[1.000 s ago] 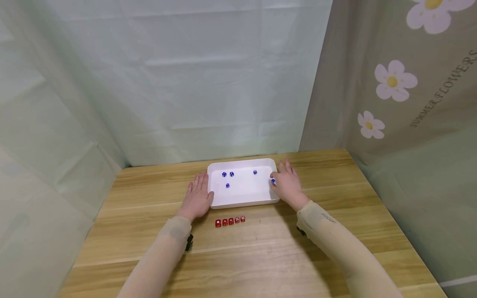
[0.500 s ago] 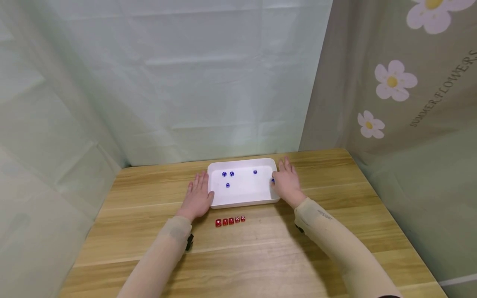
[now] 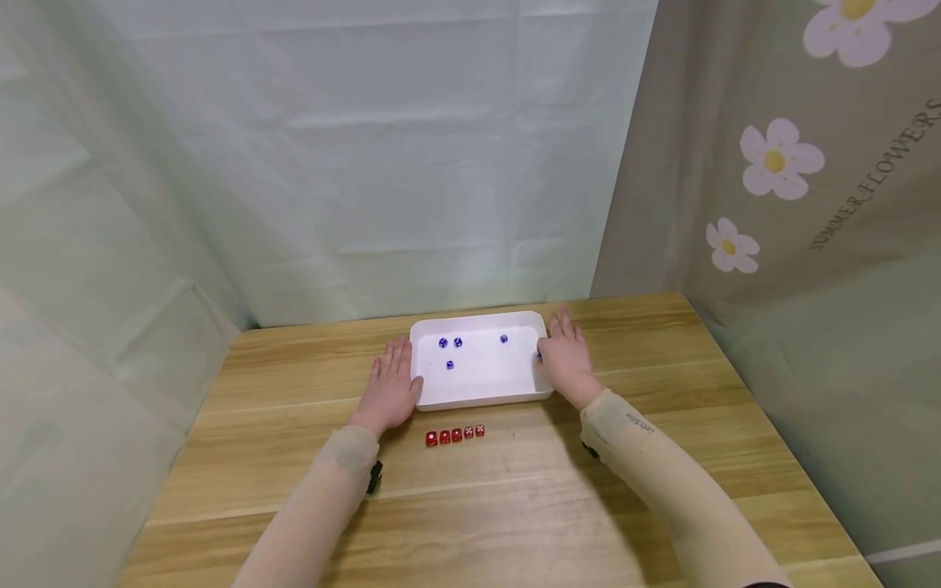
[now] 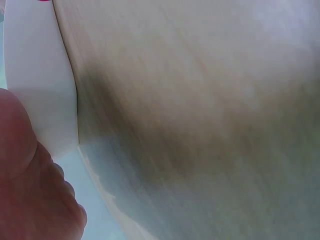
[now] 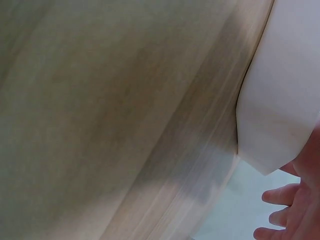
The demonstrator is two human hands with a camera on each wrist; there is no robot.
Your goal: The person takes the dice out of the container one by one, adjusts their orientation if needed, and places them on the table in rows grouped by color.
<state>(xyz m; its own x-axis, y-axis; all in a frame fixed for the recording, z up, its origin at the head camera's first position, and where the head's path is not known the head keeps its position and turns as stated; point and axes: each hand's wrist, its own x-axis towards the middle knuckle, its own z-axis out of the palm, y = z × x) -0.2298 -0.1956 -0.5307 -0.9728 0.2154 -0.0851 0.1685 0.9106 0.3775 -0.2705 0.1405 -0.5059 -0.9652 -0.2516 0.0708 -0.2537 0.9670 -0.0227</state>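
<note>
A shallow white tray lies near the table's far edge. My left hand rests along its left side, fingers straight, with the thumb at the near left corner. Over the tray's right end, my right hand pinches a small blue die between thumb and index finger, mostly hidden by them; the other fingers stretch outside the rim. Inside lie more blue dice: two side by side, one die nearer me, another die to the right. Both wrist views show the tray's outer wall beside the hand.
Several red dice stand in a row on the wooden table in front of the tray. A pale cloth hangs behind the table, and a flower-print cloth hangs at the right.
My right index finger and thumb have closed in on the blue die, covering more of it, and the right forearm has shifted slightly left. The left hand stays in place.
</note>
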